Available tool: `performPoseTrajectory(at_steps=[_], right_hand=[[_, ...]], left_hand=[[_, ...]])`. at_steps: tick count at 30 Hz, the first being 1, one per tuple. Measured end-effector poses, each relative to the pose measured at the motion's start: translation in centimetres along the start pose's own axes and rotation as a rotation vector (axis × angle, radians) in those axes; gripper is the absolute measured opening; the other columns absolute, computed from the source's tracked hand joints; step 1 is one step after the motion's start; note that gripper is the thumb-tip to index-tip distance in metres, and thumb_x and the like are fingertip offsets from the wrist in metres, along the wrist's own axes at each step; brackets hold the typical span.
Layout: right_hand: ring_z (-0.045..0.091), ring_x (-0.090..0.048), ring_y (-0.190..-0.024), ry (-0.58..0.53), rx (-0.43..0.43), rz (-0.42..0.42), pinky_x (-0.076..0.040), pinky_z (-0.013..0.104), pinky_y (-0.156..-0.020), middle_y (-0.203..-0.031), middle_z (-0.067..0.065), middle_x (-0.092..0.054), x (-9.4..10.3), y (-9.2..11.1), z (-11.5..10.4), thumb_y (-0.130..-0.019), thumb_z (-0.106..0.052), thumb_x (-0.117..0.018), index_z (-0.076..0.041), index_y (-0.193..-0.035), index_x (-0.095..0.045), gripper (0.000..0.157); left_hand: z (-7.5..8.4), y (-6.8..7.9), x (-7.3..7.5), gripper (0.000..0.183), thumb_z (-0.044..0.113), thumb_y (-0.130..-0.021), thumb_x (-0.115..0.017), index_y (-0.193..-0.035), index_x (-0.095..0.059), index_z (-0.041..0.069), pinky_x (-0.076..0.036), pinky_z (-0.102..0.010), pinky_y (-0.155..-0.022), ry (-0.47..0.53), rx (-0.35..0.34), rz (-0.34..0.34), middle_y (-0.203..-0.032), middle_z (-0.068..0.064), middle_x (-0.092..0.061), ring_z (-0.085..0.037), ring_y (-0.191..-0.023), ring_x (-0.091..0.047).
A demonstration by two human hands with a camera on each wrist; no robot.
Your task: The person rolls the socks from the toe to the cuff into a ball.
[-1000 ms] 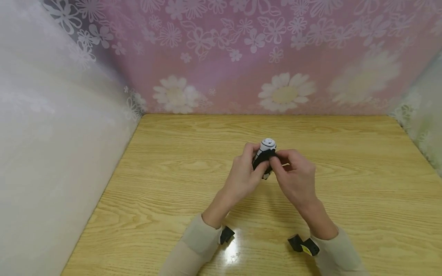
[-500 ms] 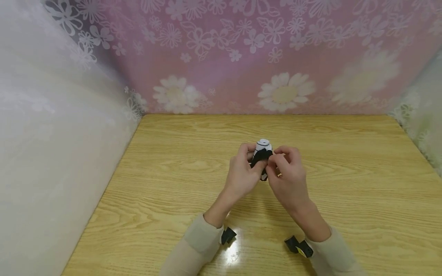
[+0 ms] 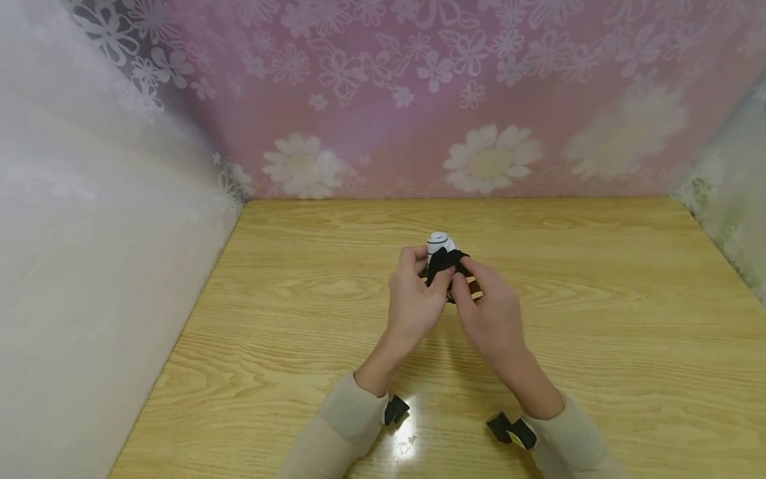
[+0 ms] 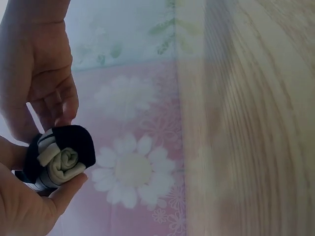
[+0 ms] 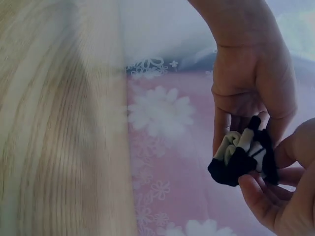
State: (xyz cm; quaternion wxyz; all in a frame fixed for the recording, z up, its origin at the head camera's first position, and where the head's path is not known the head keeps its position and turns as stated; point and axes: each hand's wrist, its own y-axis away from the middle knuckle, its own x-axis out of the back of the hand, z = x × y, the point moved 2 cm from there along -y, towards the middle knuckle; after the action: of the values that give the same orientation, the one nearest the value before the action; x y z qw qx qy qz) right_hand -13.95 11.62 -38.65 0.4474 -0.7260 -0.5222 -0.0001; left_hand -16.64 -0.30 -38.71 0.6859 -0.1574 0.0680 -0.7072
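Observation:
A rolled-up sock, white with thin black stripes and a black section, is held above the table in the head view. My left hand grips the roll from the left, its thumb across the black fabric. From the other side my right hand pinches the edge of that black part with thumb and forefinger. In the left wrist view the spiral end of the sock shows, a black band stretched around it. The right wrist view has the sock's other end, with black cloth partly around pale folds.
The wood-grain table lies beneath both hands. A pink flowered backdrop stands along its far edge, and a pale side panel borders the left. Black wrist cameras sit by the sleeves.
Both hands and the sock have shifted left and slightly away. My right fingers have changed their hold, and the black fabric now spreads farther out toward the right hand.

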Motion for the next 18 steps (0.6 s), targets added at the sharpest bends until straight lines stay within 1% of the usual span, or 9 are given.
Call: performPoseTrajectory(at_steps=[2,4,7,11,13,15,18], right_hand=[[0.025,-0.066,-0.071,-0.104,-0.074,0.036,-0.050,0.014,-0.056,-0.103,0.023,-0.067,0.0,-0.1,0.0,-0.089,0.007,-0.063,0.010,-0.117,-0.067,0.028],[0.021,-0.063,-0.073,-0.165,-0.111,0.079,-0.047,0.009,-0.059,-0.106,0.022,-0.064,0.1,-0.1,0.0,-0.086,0.011,-0.062,0.010,-0.118,-0.066,0.032],[0.014,-0.059,-0.075,-0.196,-0.108,0.148,-0.046,0.007,-0.062,-0.103,0.022,-0.061,0.1,-0.1,0.0,-0.082,0.016,-0.060,0.011,-0.116,-0.067,0.035],[0.013,-0.057,-0.079,-0.210,-0.076,0.214,-0.046,0.009,-0.069,-0.098,0.023,-0.061,0.1,-0.2,0.0,-0.082,0.016,-0.063,0.012,-0.112,-0.069,0.031],[0.014,-0.058,-0.081,-0.251,-0.090,0.217,-0.047,0.011,-0.071,-0.098,0.022,-0.061,0.2,-0.2,0.0,-0.083,0.012,-0.066,0.012,-0.111,-0.069,0.028],[0.013,-0.059,-0.085,-0.286,-0.119,0.203,-0.048,0.012,-0.073,-0.100,0.021,-0.061,0.2,-0.1,0.1,-0.086,0.008,-0.068,0.011,-0.112,-0.069,0.027],[0.008,-0.060,-0.087,-0.307,-0.151,0.181,-0.049,0.012,-0.073,-0.102,0.020,-0.063,0.3,-0.1,0.3,-0.090,0.003,-0.068,0.009,-0.115,-0.069,0.025]], left_hand=[[0.0,0.0,-0.2,0.033,0.005,-0.095,-0.065,-0.124,-0.049,-0.001,-0.059,-0.025,-0.062,0.029,-0.008,-0.025,-0.111,-0.019,-0.071,-0.014,-0.092,-0.070],[0.0,0.1,-0.4,0.034,0.004,-0.095,-0.064,-0.125,-0.048,-0.001,-0.059,-0.025,-0.065,0.053,-0.014,-0.053,-0.114,-0.020,-0.070,-0.015,-0.095,-0.070],[0.1,0.1,-0.6,0.035,0.003,-0.096,-0.063,-0.126,-0.046,-0.002,-0.059,-0.025,-0.067,0.072,-0.021,-0.083,-0.117,-0.021,-0.068,-0.016,-0.098,-0.069],[0.1,0.3,-0.9,0.035,0.003,-0.096,-0.062,-0.126,-0.045,-0.001,-0.059,-0.025,-0.067,0.076,-0.030,-0.087,-0.117,-0.021,-0.068,-0.017,-0.097,-0.068],[0.1,0.5,-1.0,0.034,0.003,-0.097,-0.061,-0.126,-0.045,-0.001,-0.059,-0.024,-0.065,0.052,-0.031,-0.074,-0.116,-0.020,-0.068,-0.017,-0.096,-0.068],[0.1,0.6,-1.2,0.033,0.004,-0.097,-0.061,-0.126,-0.046,-0.001,-0.058,-0.023,-0.063,0.021,-0.041,-0.065,-0.116,-0.019,-0.069,-0.018,-0.095,-0.068],[0.0,0.8,-1.3,0.032,0.006,-0.098,-0.060,-0.125,-0.046,-0.001,-0.057,-0.021,-0.064,0.001,-0.056,-0.059,-0.115,-0.019,-0.069,-0.019,-0.097,-0.068]])
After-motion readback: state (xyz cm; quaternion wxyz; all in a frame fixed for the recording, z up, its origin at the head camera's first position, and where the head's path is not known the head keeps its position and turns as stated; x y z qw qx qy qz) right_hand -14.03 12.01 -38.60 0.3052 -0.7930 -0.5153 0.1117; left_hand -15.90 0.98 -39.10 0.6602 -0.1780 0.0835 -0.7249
